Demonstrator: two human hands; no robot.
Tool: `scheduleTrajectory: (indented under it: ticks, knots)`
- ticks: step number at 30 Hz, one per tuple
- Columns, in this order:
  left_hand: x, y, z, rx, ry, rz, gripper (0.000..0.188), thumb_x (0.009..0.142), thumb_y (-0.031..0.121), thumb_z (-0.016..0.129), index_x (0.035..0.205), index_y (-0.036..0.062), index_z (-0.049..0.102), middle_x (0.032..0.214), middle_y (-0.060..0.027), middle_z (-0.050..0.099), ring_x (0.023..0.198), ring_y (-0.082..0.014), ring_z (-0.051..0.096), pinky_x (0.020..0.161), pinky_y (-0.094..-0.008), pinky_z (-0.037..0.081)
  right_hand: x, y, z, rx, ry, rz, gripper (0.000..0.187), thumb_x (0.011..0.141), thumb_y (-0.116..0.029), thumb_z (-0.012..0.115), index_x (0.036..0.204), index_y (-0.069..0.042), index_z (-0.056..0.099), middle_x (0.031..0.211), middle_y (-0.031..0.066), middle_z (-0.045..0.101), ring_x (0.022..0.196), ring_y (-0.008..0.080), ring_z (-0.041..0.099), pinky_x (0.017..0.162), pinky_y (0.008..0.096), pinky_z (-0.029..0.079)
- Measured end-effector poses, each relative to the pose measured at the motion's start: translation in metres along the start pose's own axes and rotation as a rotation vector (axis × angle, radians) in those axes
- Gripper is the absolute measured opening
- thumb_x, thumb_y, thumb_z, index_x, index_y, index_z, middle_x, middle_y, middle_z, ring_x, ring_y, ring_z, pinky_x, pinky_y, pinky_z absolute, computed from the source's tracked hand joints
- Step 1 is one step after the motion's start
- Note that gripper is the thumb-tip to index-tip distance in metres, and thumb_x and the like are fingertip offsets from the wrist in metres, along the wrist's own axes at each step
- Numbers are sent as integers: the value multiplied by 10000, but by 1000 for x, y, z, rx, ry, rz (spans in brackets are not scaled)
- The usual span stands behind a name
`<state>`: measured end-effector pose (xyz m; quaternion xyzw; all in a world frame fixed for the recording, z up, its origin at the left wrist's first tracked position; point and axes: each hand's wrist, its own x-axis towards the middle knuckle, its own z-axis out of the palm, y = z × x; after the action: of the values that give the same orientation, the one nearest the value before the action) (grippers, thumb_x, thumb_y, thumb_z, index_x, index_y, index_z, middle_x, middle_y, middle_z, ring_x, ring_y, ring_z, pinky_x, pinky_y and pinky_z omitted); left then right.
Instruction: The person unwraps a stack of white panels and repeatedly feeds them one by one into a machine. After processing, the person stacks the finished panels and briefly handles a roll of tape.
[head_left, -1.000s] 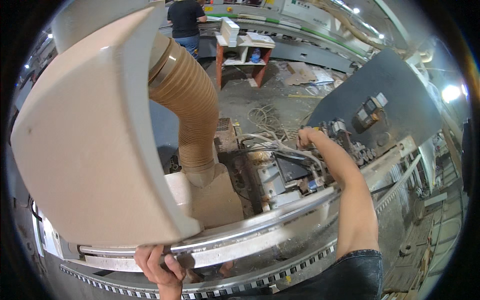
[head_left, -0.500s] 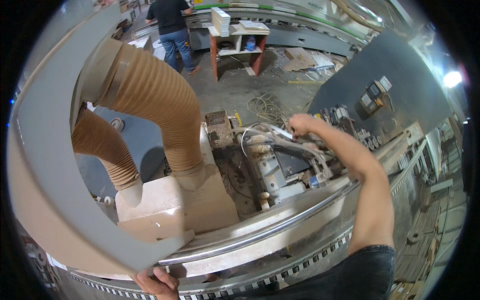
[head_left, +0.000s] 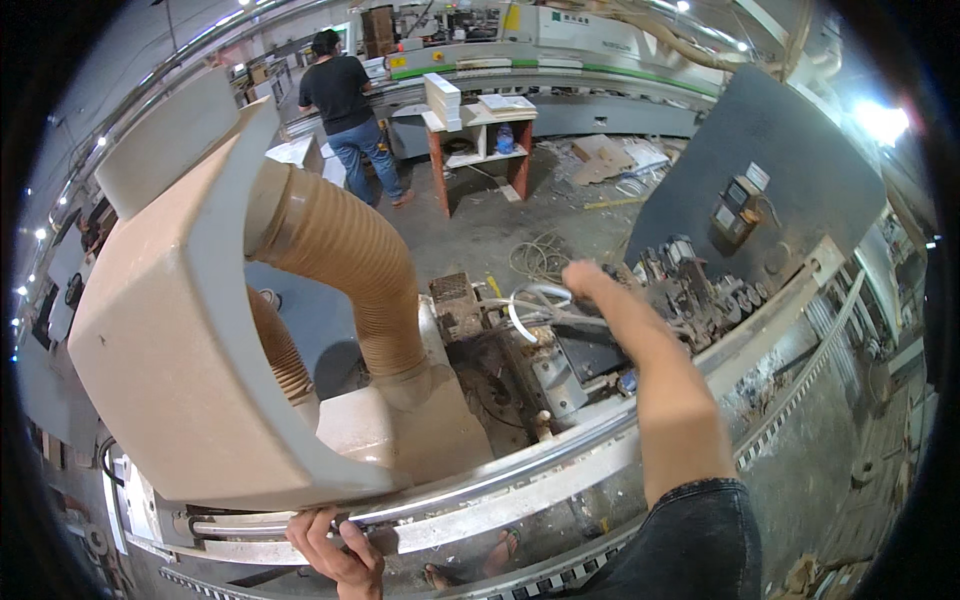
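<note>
My right hand (head_left: 587, 280) is stretched out over the open machine, its fingers closed round one end of a white bent tube (head_left: 517, 318). The tube curves off to the left of the fist, above cables and dusty metal parts. Low in the picture my left hand (head_left: 338, 550) has its fingers wrapped over the round metal rail (head_left: 580, 452) along the machine's near edge. Just above that hand stands the large pale machine hood (head_left: 190, 370). The right fist hides the tube's far end.
Ribbed brown ducts (head_left: 350, 260) rise beside the hood. A dark panel (head_left: 740, 190) stands to the right, with rollers (head_left: 735, 300) below it. Cable (head_left: 540, 257) lies coiled on the floor. Farther back, a person (head_left: 345, 110) in a dark shirt stands near a small table (head_left: 480, 128).
The view has shifted, showing more of the hood and the room beyond. My right hand still holds the tube, whose curved free end now hangs differently. My left hand stays at the rail.
</note>
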<state>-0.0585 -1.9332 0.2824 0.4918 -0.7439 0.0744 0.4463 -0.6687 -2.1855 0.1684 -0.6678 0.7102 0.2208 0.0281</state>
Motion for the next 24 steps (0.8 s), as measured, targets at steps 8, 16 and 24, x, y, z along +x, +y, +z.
scheduleTrajectory:
  ticks: [8,16,24]
  knots:
    - [-7,1,-9,37,-28,0,273,1023,237,522,1095,-15,598,1023,-195,600,968,-349,560,899,-500,442,89,-63,-66,458,559,83,197,898,-278,666,962,-129,777,1016,205,754,974,421,726,858,534,589]
    - [-1,1,-5,-31,6,25,269,1029,225,503,1057,-29,588,1032,-200,602,955,-356,557,885,-487,449,-46,2,-224,643,1221,38,189,988,-222,619,1130,-101,645,789,206,725,788,443,711,708,558,545]
    - [-10,-18,1,-124,53,68,216,1082,152,534,1128,-39,624,1107,-197,613,1038,-384,576,952,-495,451,-405,-11,-138,1540,620,-25,224,976,-40,633,1195,-24,677,889,79,747,659,128,684,582,270,552]
